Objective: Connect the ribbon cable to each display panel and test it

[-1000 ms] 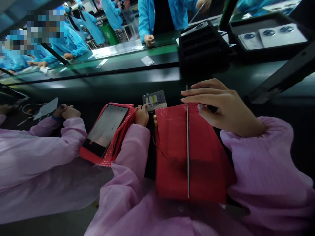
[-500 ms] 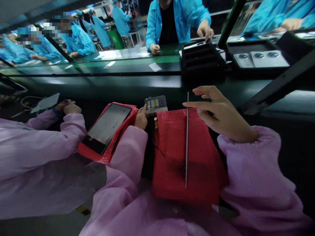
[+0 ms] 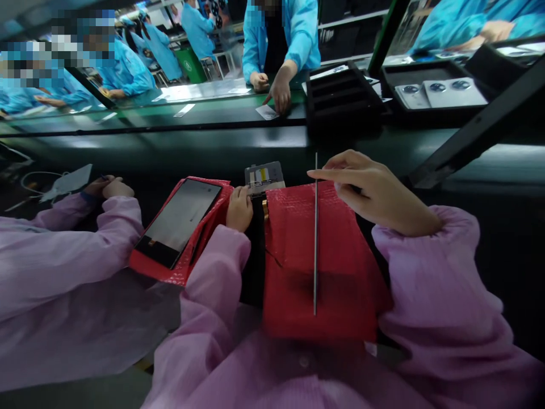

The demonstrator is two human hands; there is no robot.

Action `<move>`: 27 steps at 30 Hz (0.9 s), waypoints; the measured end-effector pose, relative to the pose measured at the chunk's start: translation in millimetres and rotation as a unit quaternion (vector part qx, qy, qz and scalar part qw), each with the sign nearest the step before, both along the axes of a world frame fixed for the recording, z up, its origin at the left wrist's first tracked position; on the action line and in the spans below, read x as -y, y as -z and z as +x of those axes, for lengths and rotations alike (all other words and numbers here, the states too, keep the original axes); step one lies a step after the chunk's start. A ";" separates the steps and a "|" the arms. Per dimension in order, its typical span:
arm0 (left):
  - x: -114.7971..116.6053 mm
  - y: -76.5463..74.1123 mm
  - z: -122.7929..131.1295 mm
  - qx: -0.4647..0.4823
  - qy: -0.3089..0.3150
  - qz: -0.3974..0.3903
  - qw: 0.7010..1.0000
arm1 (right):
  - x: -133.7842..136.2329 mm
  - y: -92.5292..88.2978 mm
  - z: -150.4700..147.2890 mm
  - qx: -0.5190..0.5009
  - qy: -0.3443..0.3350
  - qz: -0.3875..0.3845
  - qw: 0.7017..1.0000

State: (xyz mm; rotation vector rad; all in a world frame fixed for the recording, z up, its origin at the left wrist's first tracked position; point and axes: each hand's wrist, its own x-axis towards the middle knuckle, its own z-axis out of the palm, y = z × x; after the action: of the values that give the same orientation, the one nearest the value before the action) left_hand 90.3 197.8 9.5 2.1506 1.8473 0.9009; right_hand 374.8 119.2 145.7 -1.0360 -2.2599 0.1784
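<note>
My left hand (image 3: 239, 208) is closed on the lower edge of a small grey board with a yellow label (image 3: 264, 176), just past a red bubble bag (image 3: 293, 255) lying in front of me. My right hand (image 3: 374, 190) holds a thin flat panel (image 3: 315, 244) that stands on its edge over the red bag. The index finger reaches its far end, and the thumb is hidden behind the panel. A second red bubble bag (image 3: 204, 238) to the left carries a dark-screened phone (image 3: 181, 220).
A co-worker's pink sleeve and fist (image 3: 108, 186) lie at the left near a white cable. Beyond runs a green conveyor belt (image 3: 170, 116) with black trays (image 3: 340, 94) and grey phone backs (image 3: 434, 91). A person in blue touches a white card (image 3: 267, 112).
My right hand's fingers have drawn together on the panel, which has shifted slightly left. The person opposite in blue has reached down to the white card on the belt.
</note>
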 end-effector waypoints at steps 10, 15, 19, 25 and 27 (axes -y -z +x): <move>-43.3 25.8 1.7 -0.111 -0.040 -0.020 0.993 | 2.3 -3.4 3.2 0.003 0.014 -0.011 1.000; -44.5 27.7 0.5 -0.134 -0.045 -0.015 0.990 | 2.5 -3.3 5.0 -0.003 0.017 -0.025 1.000; -42.9 26.0 1.1 -0.139 -0.040 -0.008 0.989 | 1.2 -1.3 5.6 -0.003 0.007 -0.023 1.000; -42.1 25.5 2.5 -0.149 -0.038 -0.006 0.988 | 2.2 -2.4 4.6 -0.003 0.008 -0.050 0.999; -42.6 26.6 3.1 -0.155 -0.040 -0.009 0.987 | 2.3 -2.1 4.6 -0.002 0.008 -0.049 0.999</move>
State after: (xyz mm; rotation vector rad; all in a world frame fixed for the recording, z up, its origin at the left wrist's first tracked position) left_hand 93.4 240.4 -17.1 2.3287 2.0854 0.5850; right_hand 379.4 116.9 147.9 -1.1029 -2.2576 0.2859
